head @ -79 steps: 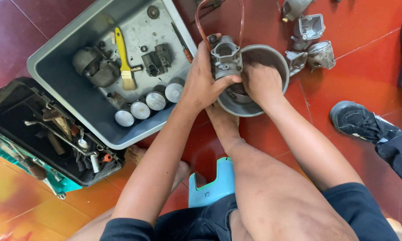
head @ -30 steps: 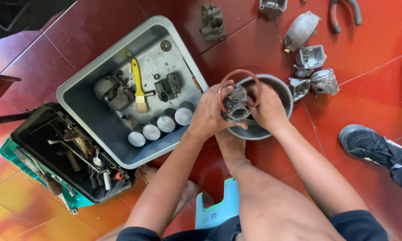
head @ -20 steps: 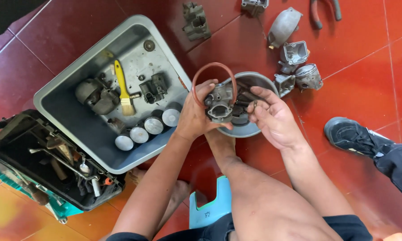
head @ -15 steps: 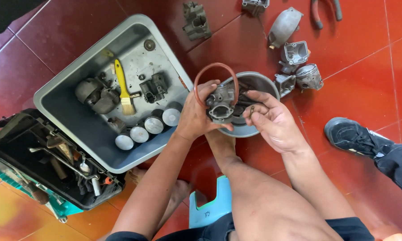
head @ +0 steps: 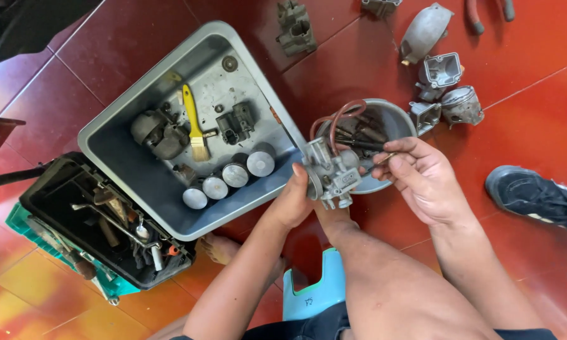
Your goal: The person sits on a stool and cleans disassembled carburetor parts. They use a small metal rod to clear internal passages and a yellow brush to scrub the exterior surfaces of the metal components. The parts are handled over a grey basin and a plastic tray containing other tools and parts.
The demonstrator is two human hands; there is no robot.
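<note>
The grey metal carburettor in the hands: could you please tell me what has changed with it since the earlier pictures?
The left hand has lifted the grey metal carburettor out of the round metal bowl toward the person. The right hand has let go and now holds a thin dark tool at it. The grey plastic tray is unchanged.

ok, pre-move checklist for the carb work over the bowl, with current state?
1. Left hand grips the carburetor: ok.
2. Carburetor is held over the metal bowl, so drips and small parts fall in: ok.
3. Right hand pinches a thin tool pointed at the carburetor: ok.
4. Tool tip seated in a port: cannot tell.
5. Red hose loops close to the tool path: not ok.
6. Yellow brush lies in the grey tray within view: ok.
</note>
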